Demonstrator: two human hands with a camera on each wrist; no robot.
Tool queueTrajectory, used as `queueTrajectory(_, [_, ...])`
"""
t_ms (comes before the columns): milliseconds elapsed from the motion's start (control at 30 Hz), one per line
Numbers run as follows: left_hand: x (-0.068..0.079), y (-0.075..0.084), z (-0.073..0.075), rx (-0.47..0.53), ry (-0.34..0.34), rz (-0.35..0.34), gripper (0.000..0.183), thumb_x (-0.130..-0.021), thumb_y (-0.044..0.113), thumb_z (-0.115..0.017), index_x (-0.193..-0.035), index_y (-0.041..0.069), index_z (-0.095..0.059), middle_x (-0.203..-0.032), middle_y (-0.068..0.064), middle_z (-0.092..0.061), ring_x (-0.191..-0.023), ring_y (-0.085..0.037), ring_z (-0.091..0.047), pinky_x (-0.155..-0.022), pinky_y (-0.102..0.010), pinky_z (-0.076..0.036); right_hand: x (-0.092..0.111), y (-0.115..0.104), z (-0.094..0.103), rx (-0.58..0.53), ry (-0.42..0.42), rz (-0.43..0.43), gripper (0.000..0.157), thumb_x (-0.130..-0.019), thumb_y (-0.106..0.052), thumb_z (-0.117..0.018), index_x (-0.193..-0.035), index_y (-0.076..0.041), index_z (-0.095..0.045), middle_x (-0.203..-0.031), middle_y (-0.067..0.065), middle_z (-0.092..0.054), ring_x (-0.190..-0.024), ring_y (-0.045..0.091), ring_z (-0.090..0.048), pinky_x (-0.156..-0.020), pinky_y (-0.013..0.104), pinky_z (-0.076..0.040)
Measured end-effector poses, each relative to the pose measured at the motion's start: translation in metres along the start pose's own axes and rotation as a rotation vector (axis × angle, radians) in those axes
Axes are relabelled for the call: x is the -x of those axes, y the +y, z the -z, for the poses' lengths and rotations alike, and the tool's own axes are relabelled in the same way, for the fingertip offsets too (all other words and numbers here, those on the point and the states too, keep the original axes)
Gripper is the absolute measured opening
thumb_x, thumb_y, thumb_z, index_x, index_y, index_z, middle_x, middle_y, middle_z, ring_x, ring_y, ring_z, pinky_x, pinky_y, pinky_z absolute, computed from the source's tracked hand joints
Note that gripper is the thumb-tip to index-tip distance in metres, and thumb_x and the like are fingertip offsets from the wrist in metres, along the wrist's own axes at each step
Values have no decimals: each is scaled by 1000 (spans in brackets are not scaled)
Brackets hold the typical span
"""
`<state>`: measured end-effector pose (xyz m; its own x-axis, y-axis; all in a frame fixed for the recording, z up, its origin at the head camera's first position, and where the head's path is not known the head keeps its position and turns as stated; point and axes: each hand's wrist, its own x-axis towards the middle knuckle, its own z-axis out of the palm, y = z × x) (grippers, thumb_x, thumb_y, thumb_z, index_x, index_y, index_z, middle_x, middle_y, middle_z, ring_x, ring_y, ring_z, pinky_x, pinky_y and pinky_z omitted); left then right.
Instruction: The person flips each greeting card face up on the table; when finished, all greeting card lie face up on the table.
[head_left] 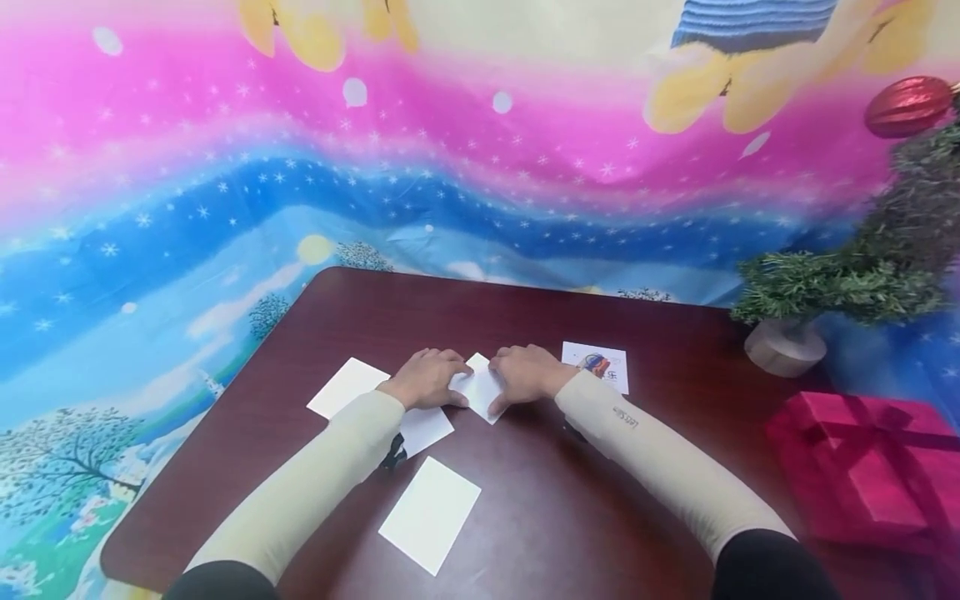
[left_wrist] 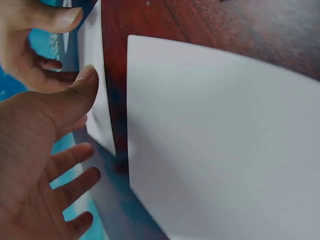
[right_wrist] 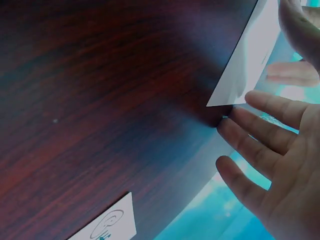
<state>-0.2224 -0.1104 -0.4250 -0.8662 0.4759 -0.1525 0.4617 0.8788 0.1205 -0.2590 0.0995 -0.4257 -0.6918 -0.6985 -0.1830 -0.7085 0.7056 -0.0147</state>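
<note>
Both hands hold a small white card [head_left: 480, 387] near the table's middle, one at each side. My left hand [head_left: 429, 377] has its thumb against the card's left part; in the left wrist view the other fingers are spread apart. My right hand [head_left: 527, 372] has thumb and index finger at the card's right edge, and its remaining fingers [right_wrist: 250, 142] are extended in the right wrist view. Under the left wrist lies another white card [head_left: 427, 429], partly hidden by the forearm. A further blank card [head_left: 348, 387] lies left of the left hand.
A blank white card [head_left: 430, 515] lies nearer the body on the dark wooden table [head_left: 540, 517]. A printed card [head_left: 611, 367] lies beyond the right forearm. At the right stand a red gift box [head_left: 862, 475] and a small artificial tree [head_left: 832, 283] on a wooden base.
</note>
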Motion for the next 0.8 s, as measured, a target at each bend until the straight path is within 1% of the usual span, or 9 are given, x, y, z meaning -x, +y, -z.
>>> queueTrajectory(133, [15, -6, 4, 28, -5, 38, 67, -85, 49, -78, -139, 15, -61, -140, -8, -56, -127, -31, -52, -108, -49, -38, -4, 3, -3, 21, 10, -29, 70, -75, -60, -81, -125, -12, -69, -117, 5, -65, -104, 24, -62, -84, 43, -51])
queueTrajectory(233, [30, -10, 7, 43, -17, 50, 71, -80, 47, -83, -138, 14, -61, -137, -8, -58, -123, -32, -55, -103, -51, -43, -6, 6, -3, -23, -1, -44, 63, -79, -46, -83, -129, -11, -68, -126, 7, -63, -113, 26, -60, -92, 45, -50])
queueTrajectory(300, [39, -12, 7, 40, -43, 73, 73, -77, 46, -85, -137, 14, -62, -136, -8, -58, -120, -32, -56, -97, -51, -47, -8, 8, -3, -58, -8, -50, 61, -81, -41, -83, -131, -10, -66, -131, 9, -61, -119, 27, -58, -96, 46, -48])
queueTrajectory(400, [47, -15, 5, 22, -70, 102, 75, -74, 46, -87, -136, 14, -62, -135, -9, -59, -115, -31, -58, -90, -50, -50, -10, 9, -2, -81, 2, -58, 62, -82, -44, -81, -132, -10, -66, -133, 10, -61, -119, 27, -57, -97, 46, -48])
queueTrajectory(467, [49, -17, 2, 13, -59, 109, 74, -75, 46, -86, -136, 13, -62, -135, -9, -58, -115, -31, -58, -90, -49, -51, -12, 5, -4, -75, 10, -52, 66, -80, -50, -81, -130, -10, -67, -129, 10, -62, -115, 27, -58, -94, 46, -48])
queueTrajectory(533, [45, -17, -2, 13, -21, 97, 69, -77, 45, -85, -133, 12, -63, -133, -10, -59, -116, -32, -58, -91, -49, -50, -14, 0, -5, -69, 16, -43, 69, -77, -54, -83, -128, -10, -67, -125, 10, -62, -109, 27, -58, -90, 46, -49])
queueTrajectory(633, [26, -14, 2, 7, 34, 62, 65, -82, 42, -83, -135, 12, -62, -137, -9, -57, -123, -32, -55, -97, -49, -46, -15, -2, 0, -78, 12, -45, 70, -74, -49, -87, -128, -9, -66, -123, 11, -61, -107, 27, -57, -89, 46, -48])
queueTrajectory(700, [12, -11, 4, 4, 34, 41, 68, -84, 40, -82, -140, 11, -58, -144, -10, -53, -130, -31, -51, -104, -48, -43, -15, -2, 1, -91, 0, -53, 71, -73, -44, -90, -129, -9, -66, -125, 11, -61, -109, 26, -56, -91, 46, -47])
queueTrajectory(800, [-6, -7, 5, 44, -7, 22, 80, -82, 37, -84, -149, 11, -49, -156, -9, -41, -142, -28, -39, -113, -48, -33, -15, -2, 1, -117, -13, -59, 73, -70, -38, -93, -130, -9, -65, -128, 10, -61, -111, 26, -57, -93, 47, -47])
